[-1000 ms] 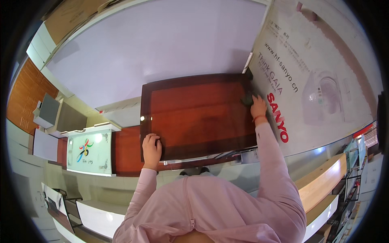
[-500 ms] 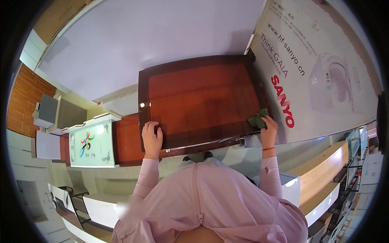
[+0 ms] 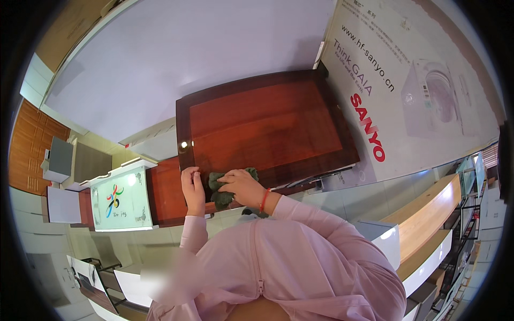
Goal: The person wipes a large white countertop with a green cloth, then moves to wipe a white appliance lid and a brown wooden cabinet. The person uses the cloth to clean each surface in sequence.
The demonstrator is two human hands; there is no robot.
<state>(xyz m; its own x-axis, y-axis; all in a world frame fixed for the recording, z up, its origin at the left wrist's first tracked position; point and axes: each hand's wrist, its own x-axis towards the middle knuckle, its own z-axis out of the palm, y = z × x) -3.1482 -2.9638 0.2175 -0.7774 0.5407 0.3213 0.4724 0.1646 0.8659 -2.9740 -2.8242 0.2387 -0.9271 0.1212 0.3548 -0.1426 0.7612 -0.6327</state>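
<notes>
A glossy dark-brown tabletop with a reddish middle panel (image 3: 262, 128) lies in front of me. My right hand (image 3: 243, 187) reaches across my body and presses a dark green cloth (image 3: 222, 199) onto the near border, close to the left corner. Parts of the cloth bulge out on both sides of the fingers. Beside it, my left hand (image 3: 194, 191) rests against the left corner of the tabletop, holding no object, thumb apart from the bent fingers. The left fingertips touch the dark border.
A large white carton (image 3: 407, 101) printed with a washing machine stands on the right. A pale panel (image 3: 214, 43) rises behind the tabletop. To the left sits a lower reddish table with a glass-like top (image 3: 120, 200). Wooden-topped benches (image 3: 428, 214) stand at the right.
My right hand has swept the cloth from the tabletop's right edge to its near left corner, close to my left hand. The left hand stays by the corner. The view has shifted slightly.
</notes>
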